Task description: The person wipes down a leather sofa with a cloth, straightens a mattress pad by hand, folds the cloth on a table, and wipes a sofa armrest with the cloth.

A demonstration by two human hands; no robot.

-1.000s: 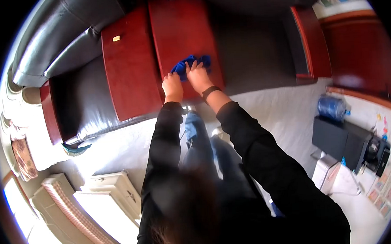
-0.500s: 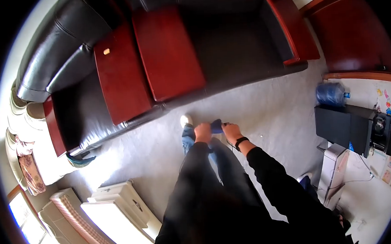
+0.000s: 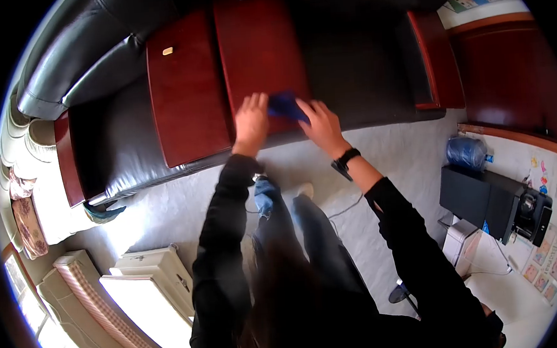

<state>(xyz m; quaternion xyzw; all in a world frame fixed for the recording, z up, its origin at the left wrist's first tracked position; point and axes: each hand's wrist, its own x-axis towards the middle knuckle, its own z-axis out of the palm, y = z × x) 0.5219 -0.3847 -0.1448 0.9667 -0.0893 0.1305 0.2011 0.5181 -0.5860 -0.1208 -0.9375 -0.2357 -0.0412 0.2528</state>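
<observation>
A dark blue cloth is stretched between my two hands, over the front part of the right red wooden panel of the sofa. My left hand has its fingers closed on the cloth's left end. The cloth's right end is pinched in my right hand, which has a black band at the wrist. Beside this panel lies a second red panel with a small yellowish object on it. Whether the cloth touches the panel is unclear.
Black leather seats flank the panels. A blue water bottle stands on a black cabinet at the right. White furniture is at the lower left. A thin cable lies on the grey floor near my legs.
Half a second ago the cloth was held over the floor near my legs; my hands have carried it forward to the right panel. One second ago it was spread on that panel.
</observation>
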